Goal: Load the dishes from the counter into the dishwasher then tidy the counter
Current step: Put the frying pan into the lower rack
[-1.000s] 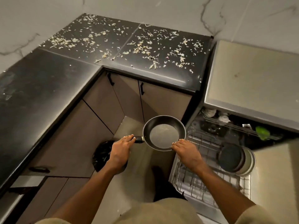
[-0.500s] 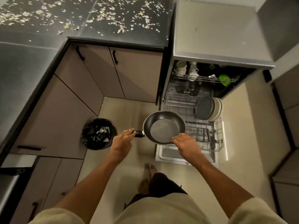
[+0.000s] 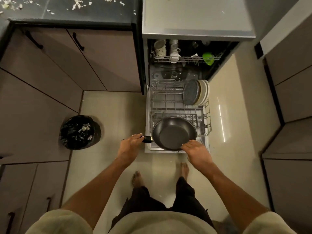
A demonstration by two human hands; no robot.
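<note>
Pan [image 3: 174,133] hangs level over the near end of the dishwasher's lower rack [image 3: 206,115], bowl up, handle pointing left. Left hand [image 3: 130,146] grips the handle; right hand [image 3: 196,152] holds the near rim.

We look down into a home kitchen, identified by a dark stone countertop [image 3: 70,12] strewn with pale food scraps above taupe flat-front cabinet doors [image 3: 94,61] with slim black handles, all standing on a glossy cream tiled floor [image 3: 111,108]. Beside the cabinets we see a built-in steel-topped dishwasher [image 3: 195,19] with its grey wire lower rack [image 3: 168,102] pulled out, holding upright speckled dark and cream plates [image 3: 196,92], while white mugs [image 3: 160,48] sit in the upper rack. A round bin lined with a black plastic bag [image 3: 79,132] stands on the floor near the cabinets.
</note>
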